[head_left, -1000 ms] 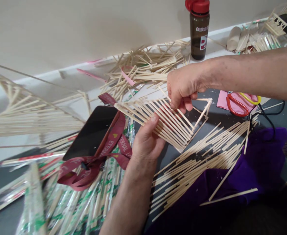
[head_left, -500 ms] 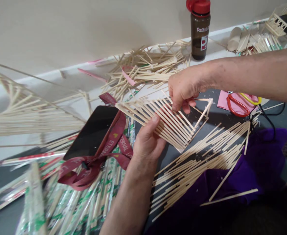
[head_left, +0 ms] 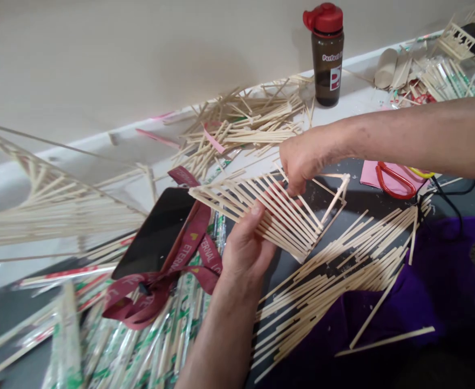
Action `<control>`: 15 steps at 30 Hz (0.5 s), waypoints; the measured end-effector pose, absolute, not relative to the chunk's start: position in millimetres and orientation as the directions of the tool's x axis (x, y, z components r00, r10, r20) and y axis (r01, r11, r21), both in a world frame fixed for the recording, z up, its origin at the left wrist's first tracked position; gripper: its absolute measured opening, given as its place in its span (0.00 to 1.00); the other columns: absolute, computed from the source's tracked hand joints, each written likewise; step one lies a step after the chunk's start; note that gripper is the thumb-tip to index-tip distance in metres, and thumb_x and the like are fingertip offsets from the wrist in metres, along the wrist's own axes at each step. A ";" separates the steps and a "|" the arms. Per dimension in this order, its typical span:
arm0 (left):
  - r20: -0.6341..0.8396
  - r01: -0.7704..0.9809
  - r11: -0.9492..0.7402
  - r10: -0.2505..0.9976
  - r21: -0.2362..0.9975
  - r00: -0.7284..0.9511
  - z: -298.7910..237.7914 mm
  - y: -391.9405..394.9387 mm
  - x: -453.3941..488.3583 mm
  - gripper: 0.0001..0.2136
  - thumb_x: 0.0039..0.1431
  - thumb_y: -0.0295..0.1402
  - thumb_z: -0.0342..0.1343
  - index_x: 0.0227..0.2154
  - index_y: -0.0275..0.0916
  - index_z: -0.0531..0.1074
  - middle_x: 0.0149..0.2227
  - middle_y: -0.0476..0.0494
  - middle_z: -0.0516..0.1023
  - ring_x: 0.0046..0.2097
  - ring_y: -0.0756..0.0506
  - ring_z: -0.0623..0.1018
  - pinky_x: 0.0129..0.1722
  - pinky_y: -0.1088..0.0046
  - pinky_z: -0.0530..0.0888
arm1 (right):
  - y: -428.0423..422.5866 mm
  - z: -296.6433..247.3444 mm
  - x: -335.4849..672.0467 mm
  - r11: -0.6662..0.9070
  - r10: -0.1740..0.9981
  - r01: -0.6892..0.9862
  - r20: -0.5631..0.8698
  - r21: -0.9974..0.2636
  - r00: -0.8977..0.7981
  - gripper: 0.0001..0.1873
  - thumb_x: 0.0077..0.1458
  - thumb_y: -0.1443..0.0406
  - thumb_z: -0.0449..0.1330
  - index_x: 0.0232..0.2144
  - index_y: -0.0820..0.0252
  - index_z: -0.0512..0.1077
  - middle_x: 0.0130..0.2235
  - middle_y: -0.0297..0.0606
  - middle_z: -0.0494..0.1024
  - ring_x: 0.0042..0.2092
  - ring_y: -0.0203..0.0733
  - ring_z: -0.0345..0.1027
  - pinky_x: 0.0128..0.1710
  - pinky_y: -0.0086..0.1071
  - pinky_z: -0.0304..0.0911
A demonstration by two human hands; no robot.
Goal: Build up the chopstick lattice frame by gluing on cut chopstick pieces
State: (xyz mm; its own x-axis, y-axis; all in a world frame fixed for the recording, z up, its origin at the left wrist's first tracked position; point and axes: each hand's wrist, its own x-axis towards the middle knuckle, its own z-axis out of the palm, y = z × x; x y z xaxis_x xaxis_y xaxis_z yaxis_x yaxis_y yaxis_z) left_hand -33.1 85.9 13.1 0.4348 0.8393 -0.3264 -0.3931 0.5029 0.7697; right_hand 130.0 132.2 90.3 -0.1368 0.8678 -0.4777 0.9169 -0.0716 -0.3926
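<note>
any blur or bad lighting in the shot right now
Head view: the stick structure at far left and the wrapped sticks at lower left look soft and smeared; head view: the slatted frame in the left hand is clearer; head view: the purple cloth fades into near-black shadow toward the bottom right.

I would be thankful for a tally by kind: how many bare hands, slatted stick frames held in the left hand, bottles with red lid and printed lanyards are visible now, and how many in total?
Left hand and right hand: 2
Held stick frame: 1
Red-lidded bottle: 1
Printed lanyard: 1
Total: 5
</note>
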 end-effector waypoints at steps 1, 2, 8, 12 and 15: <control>-0.327 -0.392 0.505 0.838 0.769 0.436 12.8 85.8 -33.4 0.21 0.40 0.43 0.69 0.39 0.42 0.76 0.34 0.42 0.82 0.52 0.33 0.76 0.51 0.57 0.75 | 133.0 90.3 130.3 -0.004 0.844 0.915 -0.492 -0.402 -0.212 0.06 0.41 0.67 0.68 0.25 0.66 0.79 0.26 0.30 0.79 0.36 0.38 0.73 0.35 0.27 0.65; -0.330 -0.387 0.507 0.836 0.770 0.439 12.6 85.7 -33.7 0.21 0.40 0.43 0.69 0.38 0.42 0.77 0.35 0.42 0.82 0.51 0.33 0.76 0.51 0.57 0.75 | 134.0 90.5 130.7 0.080 0.805 0.907 -0.509 -0.414 -0.304 0.07 0.43 0.67 0.66 0.28 0.67 0.79 0.28 0.32 0.79 0.37 0.38 0.73 0.35 0.28 0.65; -0.330 -0.362 0.505 0.832 0.783 0.446 12.7 85.2 -35.8 0.17 0.40 0.43 0.68 0.32 0.40 0.78 0.37 0.43 0.82 0.50 0.33 0.77 0.51 0.58 0.75 | 135.5 92.7 129.7 0.194 0.740 0.907 -0.552 -0.373 -0.385 0.10 0.48 0.67 0.63 0.33 0.69 0.79 0.33 0.36 0.79 0.37 0.38 0.72 0.36 0.29 0.65; -0.332 -0.355 0.501 0.835 0.789 0.439 12.2 85.6 -36.6 0.18 0.40 0.43 0.68 0.33 0.38 0.78 0.36 0.41 0.82 0.51 0.33 0.77 0.51 0.59 0.75 | 134.6 90.9 129.1 0.200 0.752 0.907 -0.535 -0.371 -0.385 0.07 0.47 0.67 0.63 0.29 0.66 0.79 0.30 0.34 0.79 0.38 0.40 0.72 0.37 0.31 0.67; -0.327 -0.355 0.492 0.840 0.795 0.433 12.0 85.8 -36.5 0.16 0.41 0.43 0.68 0.33 0.40 0.78 0.36 0.42 0.82 0.51 0.34 0.77 0.51 0.60 0.75 | 135.2 87.8 129.6 0.240 0.740 0.891 -0.521 -0.385 -0.424 0.07 0.48 0.66 0.63 0.22 0.63 0.77 0.27 0.34 0.78 0.37 0.42 0.73 0.38 0.33 0.68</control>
State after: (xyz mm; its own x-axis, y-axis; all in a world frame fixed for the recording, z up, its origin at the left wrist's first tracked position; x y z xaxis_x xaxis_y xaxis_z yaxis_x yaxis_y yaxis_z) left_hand -36.5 85.8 12.0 0.4331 0.8400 -0.3268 -0.3548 0.4922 0.7949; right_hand 129.6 135.2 87.8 -0.4243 0.7404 -0.5213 0.8912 0.2396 -0.3852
